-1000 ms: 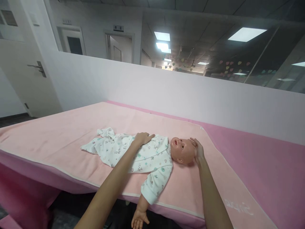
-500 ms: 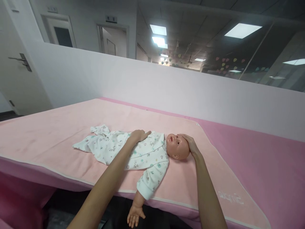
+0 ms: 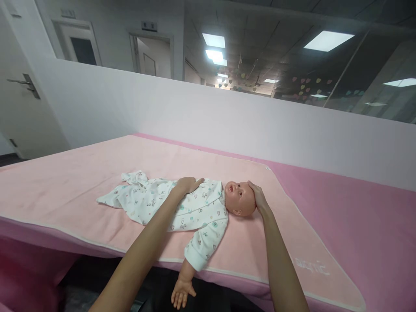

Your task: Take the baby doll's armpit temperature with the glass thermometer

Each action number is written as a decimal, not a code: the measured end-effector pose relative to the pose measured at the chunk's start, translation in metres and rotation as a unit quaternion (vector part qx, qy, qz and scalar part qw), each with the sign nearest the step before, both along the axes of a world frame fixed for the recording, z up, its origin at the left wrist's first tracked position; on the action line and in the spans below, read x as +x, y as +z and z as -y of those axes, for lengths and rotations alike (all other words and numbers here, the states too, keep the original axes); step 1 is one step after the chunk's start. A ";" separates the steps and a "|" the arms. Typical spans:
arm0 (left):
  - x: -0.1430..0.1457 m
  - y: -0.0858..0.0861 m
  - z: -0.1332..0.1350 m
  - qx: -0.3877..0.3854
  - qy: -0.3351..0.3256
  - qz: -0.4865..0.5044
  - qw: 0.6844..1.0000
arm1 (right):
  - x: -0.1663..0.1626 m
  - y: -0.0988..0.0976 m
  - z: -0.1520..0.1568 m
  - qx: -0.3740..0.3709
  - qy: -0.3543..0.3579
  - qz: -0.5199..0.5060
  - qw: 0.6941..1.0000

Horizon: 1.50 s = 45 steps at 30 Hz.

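Note:
A baby doll (image 3: 238, 198) in a white printed sleepsuit (image 3: 162, 203) lies on its back on a light pink blanket (image 3: 81, 182). Its head points right and its legs left. My left hand (image 3: 187, 184) rests flat on the doll's chest, fingers stretched out. My right hand (image 3: 256, 196) cups the top of the doll's head, fingers curved against it. One of the doll's arms (image 3: 183, 284) hangs over the blanket's near edge, its bare hand below the table.
The blanket covers a table draped in a darker pink cloth (image 3: 357, 216). Behind it runs a low white partition wall (image 3: 227, 117) with glass above. A door with a handle (image 3: 22, 82) stands at the far left.
My right hand has closed in from beside the doll's head to cupping its top. The view has shifted slightly; my left hand stays on the chest.

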<state>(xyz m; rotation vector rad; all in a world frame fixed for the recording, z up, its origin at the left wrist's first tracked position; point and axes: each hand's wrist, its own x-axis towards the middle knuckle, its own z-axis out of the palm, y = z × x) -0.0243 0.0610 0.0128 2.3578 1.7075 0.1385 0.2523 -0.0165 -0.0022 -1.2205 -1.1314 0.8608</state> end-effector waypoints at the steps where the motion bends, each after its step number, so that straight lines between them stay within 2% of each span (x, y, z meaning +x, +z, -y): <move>1: 0.000 0.001 0.001 -0.001 0.001 0.000 1.000 | -0.001 0.001 0.002 -0.008 0.016 0.000 1.000; 4: 0.000 0.001 0.001 -0.002 0.003 0.000 1.000 | -0.001 0.002 0.003 -0.012 0.027 -0.004 1.000; 9: 0.000 -0.001 -0.002 -0.002 0.003 -0.002 1.000 | 0.006 -0.007 -0.006 0.027 -0.028 0.016 0.999; 15: -0.001 -0.001 -0.002 -0.002 0.001 -0.002 1.000 | 0.008 -0.011 -0.009 0.031 -0.070 0.041 0.996; 21: 0.000 0.000 0.000 -0.001 -0.001 0.002 1.000 | 0.002 -0.003 0.000 0.003 0.021 0.009 1.000; 30: -0.001 -0.001 0.000 0.003 -0.002 0.004 1.000 | 0.004 -0.004 -0.001 0.012 0.028 -0.005 1.000; 41: 0.000 -0.001 0.000 0.005 -0.003 0.001 1.000 | 0.006 -0.007 -0.005 0.032 -0.044 -0.005 0.999; 45: -0.001 -0.001 0.000 0.004 -0.002 0.003 1.000 | 0.003 -0.004 0.000 0.006 0.014 -0.008 1.000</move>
